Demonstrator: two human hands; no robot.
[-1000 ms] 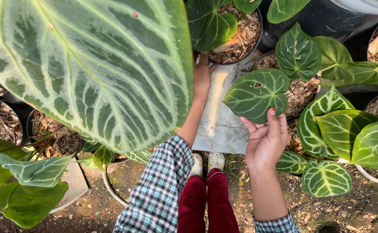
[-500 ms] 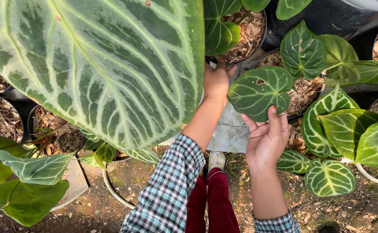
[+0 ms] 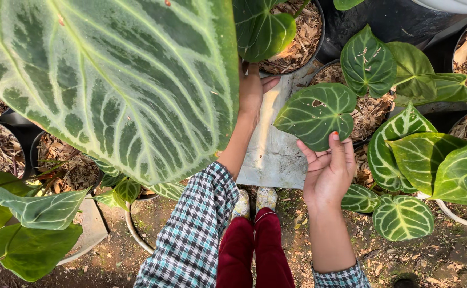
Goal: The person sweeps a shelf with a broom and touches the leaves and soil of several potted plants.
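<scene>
Head view, looking down past a very large pale-veined green leaf [image 3: 105, 85] that fills the upper left and hides part of the left forearm.

The right hand [image 3: 327, 173] is raised palm up under a heart-shaped green leaf with pale veins [image 3: 316, 114]. Its fingers are spread and only lightly curled — the grip is open, with fingertips [image 3: 336, 140] touching the lower edge of that leaf and supporting it from beneath rather than pinching it. The leaf has a small ragged hole near its upper middle.

The left hand [image 3: 250, 90] reaches forward, its checked sleeve [image 3: 201, 224] running up from the bottom of the view. The hand lies at the rim of a round black pot filled with dry brown mulch [image 3: 297, 37], just under the glossy green leaves [image 3: 263, 26] growing from it. The thumb points out to the right; the other fingers are hidden by the big leaf and the foliage, so whether this grip is closed on anything cannot be told.

Between the two hands lies a flat grey slab [image 3: 271, 144] on the ground. Below it stand the person's patterned shoes [image 3: 255, 200] and dark red trouser legs [image 3: 255, 250] on bare soil.

To the right, more veined leaves [image 3: 431, 165] crowd over further mulch-filled pots — one [image 3: 369, 109] sits directly behind the held leaf. At lower left, a pointed leaf [image 3: 39, 208] overhangs a pale pot rim [image 3: 137, 237].
</scene>
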